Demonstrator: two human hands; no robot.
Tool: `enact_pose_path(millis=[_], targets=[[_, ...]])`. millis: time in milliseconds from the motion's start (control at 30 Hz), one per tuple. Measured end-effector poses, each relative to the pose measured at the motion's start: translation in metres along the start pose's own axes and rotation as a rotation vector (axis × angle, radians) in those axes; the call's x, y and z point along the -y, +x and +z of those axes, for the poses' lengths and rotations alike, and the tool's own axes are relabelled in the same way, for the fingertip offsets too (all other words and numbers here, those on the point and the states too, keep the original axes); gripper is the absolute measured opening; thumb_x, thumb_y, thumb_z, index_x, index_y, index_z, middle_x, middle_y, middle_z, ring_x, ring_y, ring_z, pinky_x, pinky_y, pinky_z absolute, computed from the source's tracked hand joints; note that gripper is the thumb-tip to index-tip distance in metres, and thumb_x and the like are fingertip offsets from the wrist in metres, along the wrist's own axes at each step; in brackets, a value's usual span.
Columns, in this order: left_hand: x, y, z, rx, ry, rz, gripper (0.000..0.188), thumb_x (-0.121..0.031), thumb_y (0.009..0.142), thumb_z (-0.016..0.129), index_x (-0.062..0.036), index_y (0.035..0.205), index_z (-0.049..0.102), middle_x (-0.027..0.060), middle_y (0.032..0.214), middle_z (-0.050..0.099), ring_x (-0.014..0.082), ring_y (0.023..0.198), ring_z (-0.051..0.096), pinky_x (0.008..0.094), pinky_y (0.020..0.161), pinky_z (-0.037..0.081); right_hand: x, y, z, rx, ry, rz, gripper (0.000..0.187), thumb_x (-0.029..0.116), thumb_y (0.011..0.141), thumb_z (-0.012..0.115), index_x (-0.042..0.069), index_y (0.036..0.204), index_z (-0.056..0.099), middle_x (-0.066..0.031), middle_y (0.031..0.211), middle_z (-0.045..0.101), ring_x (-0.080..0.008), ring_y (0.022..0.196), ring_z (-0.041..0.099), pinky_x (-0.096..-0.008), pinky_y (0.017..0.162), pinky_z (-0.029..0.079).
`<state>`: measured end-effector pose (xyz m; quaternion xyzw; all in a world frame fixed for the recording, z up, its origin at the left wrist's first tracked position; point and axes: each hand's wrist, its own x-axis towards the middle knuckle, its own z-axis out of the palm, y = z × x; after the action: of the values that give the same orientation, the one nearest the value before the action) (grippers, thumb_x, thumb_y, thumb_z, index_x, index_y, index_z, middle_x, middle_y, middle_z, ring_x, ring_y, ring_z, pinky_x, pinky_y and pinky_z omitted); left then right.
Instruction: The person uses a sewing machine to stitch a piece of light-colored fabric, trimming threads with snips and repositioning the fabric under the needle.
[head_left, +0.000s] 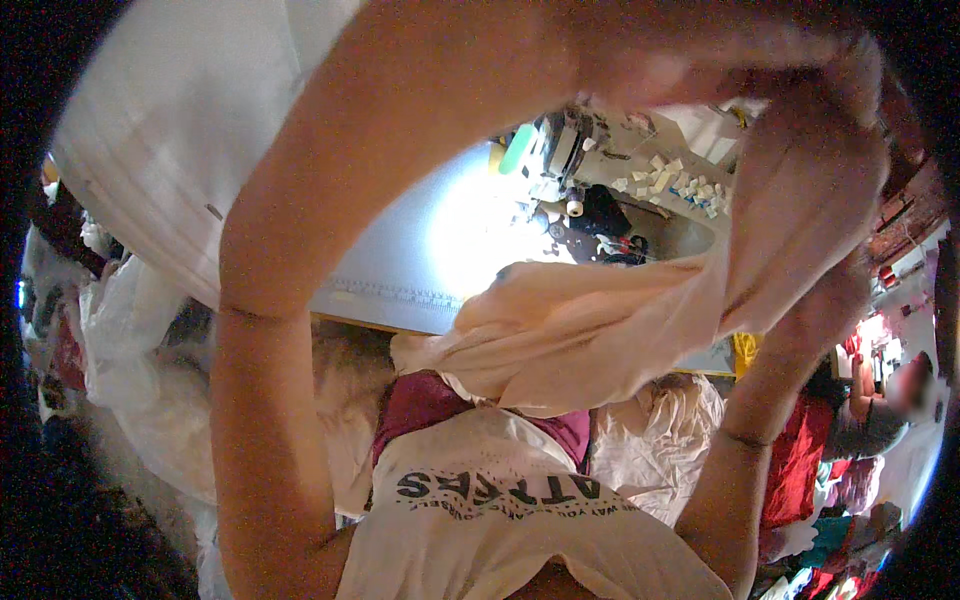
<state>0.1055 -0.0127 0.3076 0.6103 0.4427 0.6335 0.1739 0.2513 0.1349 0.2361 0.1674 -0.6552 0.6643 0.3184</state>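
Note:
A length of pale peach cloth (610,325) is raised at the right and runs down to the left, its lower end in front of my lap. My left arm arches over the top of the view. My left hand (790,65), blurred, is closed on the cloth's upper end. My right hand (835,290) is lower, at the cloth's right edge, and appears closed on it; the cloth hides part of its fingers. Behind the cloth, a sewing machine (570,160) stands on the worktable (390,260) under a glaring lamp.
Small white pieces (680,185) lie scattered on the table's far right. More crumpled peach cloth (660,430) rests beside my lap. Clear plastic bags (140,330) crowd the left. Red cloth (795,460) hangs at the right, near another person (880,420). A pale panel (170,150) fills the upper left.

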Motion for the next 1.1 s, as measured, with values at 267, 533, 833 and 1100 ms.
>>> enact_pose_path(millis=[267, 533, 833, 1100], targets=[[-0.018, 0.014, 0.007, -0.127, -0.041, 0.063, 0.009, -0.01, 0.081, 0.055, -0.0019, 0.084, 0.058, 0.0039, 0.065, 0.055, 0.0096, 0.059, 0.05, 0.0235, 0.057, 0.043, 0.093, -0.051, -0.148, -0.458, -1.225, 0.169, 0.036, 0.021, 0.075, 0.063, 0.001, 0.102, 0.051, -0.0059, 0.092, 0.059, -0.0188, 0.086, 0.056, -0.031, 0.078, 0.044], [0.01, -0.026, 0.001, -0.145, -0.053, -0.051, 0.012, -0.012, 0.08, 0.059, -0.0016, 0.086, 0.059, 0.0033, 0.064, 0.057, 0.0085, 0.058, 0.051, 0.0222, 0.057, 0.043, 0.009, -0.044, -0.203, -0.335, -1.564, 0.355, 0.024, 0.016, 0.08, 0.059, 0.001, 0.098, 0.053, -0.006, 0.09, 0.058, -0.0159, 0.085, 0.055, -0.0301, 0.076, 0.044], [0.196, -0.127, -0.011, -0.071, 0.018, -0.524, 0.014, -0.01, 0.079, 0.062, -0.0035, 0.091, 0.06, 0.001, 0.084, 0.061, 0.0092, 0.075, 0.057, 0.0219, 0.07, 0.046, -0.156, -0.001, -0.024, 0.215, -0.936, 0.112, 0.008, 0.012, 0.077, 0.063, 0.004, 0.077, 0.064, -0.0081, 0.075, 0.063, -0.0163, 0.067, 0.061, -0.0296, 0.06, 0.048], [0.173, -0.135, 0.006, 0.014, -0.04, -0.079, 0.051, -0.01, 0.079, 0.052, 0.0008, 0.126, 0.037, 0.0165, 0.127, 0.041, 0.0322, 0.121, 0.036, 0.0419, 0.101, 0.027, -0.273, -0.023, -0.068, 0.016, -0.724, 0.456, 0.011, 0.009, 0.079, 0.061, 0.002, 0.086, 0.06, -0.0083, 0.074, 0.064, -0.0114, 0.066, 0.06, -0.0259, 0.059, 0.046]])
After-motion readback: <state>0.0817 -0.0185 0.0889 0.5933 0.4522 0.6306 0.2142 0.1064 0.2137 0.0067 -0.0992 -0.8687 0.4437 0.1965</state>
